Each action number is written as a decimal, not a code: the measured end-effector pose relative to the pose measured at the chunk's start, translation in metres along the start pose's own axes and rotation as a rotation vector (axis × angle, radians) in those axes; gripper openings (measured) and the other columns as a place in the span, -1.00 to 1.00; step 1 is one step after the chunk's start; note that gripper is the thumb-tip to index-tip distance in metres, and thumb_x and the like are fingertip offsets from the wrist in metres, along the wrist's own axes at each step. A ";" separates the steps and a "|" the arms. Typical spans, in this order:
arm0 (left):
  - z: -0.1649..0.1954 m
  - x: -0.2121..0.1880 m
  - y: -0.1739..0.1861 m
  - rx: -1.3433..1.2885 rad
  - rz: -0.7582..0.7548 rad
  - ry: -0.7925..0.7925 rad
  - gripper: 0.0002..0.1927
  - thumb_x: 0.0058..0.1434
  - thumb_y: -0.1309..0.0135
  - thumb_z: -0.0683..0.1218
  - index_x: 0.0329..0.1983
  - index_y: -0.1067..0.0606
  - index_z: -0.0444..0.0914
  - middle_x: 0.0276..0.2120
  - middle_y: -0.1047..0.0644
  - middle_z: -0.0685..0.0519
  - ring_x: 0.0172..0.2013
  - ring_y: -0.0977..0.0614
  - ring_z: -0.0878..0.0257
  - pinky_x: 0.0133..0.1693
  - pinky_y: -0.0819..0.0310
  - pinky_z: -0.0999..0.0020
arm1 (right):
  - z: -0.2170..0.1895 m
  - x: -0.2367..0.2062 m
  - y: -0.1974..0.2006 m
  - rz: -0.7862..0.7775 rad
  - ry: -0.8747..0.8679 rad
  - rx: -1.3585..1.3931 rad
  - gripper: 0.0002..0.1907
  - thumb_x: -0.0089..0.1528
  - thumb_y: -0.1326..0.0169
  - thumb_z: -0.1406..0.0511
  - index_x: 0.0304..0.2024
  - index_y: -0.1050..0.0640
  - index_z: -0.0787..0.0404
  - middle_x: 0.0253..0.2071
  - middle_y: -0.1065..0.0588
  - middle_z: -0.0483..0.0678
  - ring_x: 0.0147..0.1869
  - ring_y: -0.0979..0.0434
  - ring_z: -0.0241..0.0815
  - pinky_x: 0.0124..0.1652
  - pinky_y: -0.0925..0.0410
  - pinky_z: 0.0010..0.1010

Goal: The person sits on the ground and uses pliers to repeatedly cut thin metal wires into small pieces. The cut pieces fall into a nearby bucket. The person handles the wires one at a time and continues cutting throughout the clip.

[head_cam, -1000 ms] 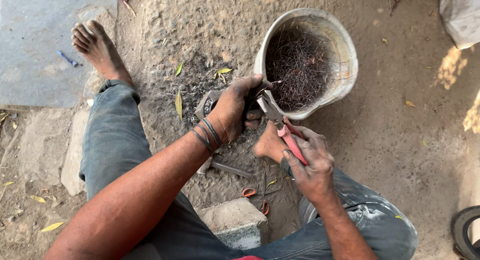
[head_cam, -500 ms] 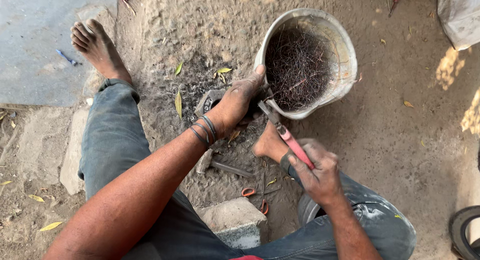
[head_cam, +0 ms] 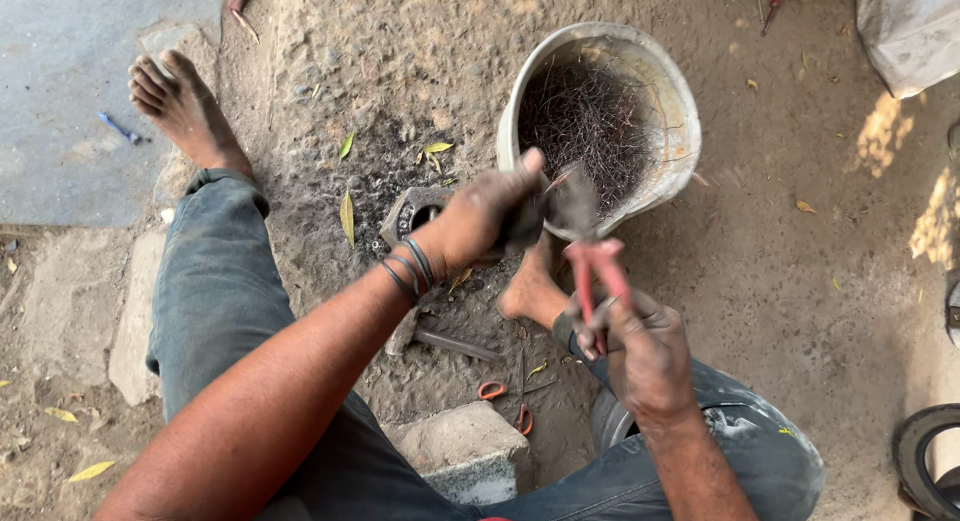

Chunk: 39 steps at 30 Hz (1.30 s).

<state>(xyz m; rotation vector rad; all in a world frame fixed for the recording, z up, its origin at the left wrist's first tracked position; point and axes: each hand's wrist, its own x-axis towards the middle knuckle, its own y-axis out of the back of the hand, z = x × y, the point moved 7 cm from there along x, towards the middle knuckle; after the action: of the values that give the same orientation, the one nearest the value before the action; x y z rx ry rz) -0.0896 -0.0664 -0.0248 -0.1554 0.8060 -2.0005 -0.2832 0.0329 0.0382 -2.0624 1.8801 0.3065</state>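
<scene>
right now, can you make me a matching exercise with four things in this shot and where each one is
Things:
1. red-handled pliers
2. white bucket
3. orange-handled scissors
4. blue pen

Places:
A. on the grey slab beside the bare foot
B. on the dirt next to the concrete block
C. held in the right hand
D. tilted on the ground, holding a tangle of thin dark wire

Pairs: 1-C, 2-D, 3-B, 4-A
</scene>
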 end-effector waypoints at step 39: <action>0.011 -0.013 0.025 -0.184 0.161 -0.060 -0.65 0.34 0.03 -0.18 0.17 -0.39 -0.38 -0.34 -0.54 -0.02 -0.59 -0.61 0.20 -0.53 -0.60 0.29 | -0.013 0.005 -0.011 0.128 0.320 -0.624 -0.62 0.30 -0.19 0.30 0.15 -0.56 0.27 0.05 -0.62 -0.03 0.07 -0.63 -0.28 0.09 -0.46 -0.41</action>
<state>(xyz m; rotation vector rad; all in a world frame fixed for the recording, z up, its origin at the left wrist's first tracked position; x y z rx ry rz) -0.0602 -0.0697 -0.0283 -0.2484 0.9343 -1.7625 -0.2730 0.0239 0.0496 -2.5024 2.3338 0.7085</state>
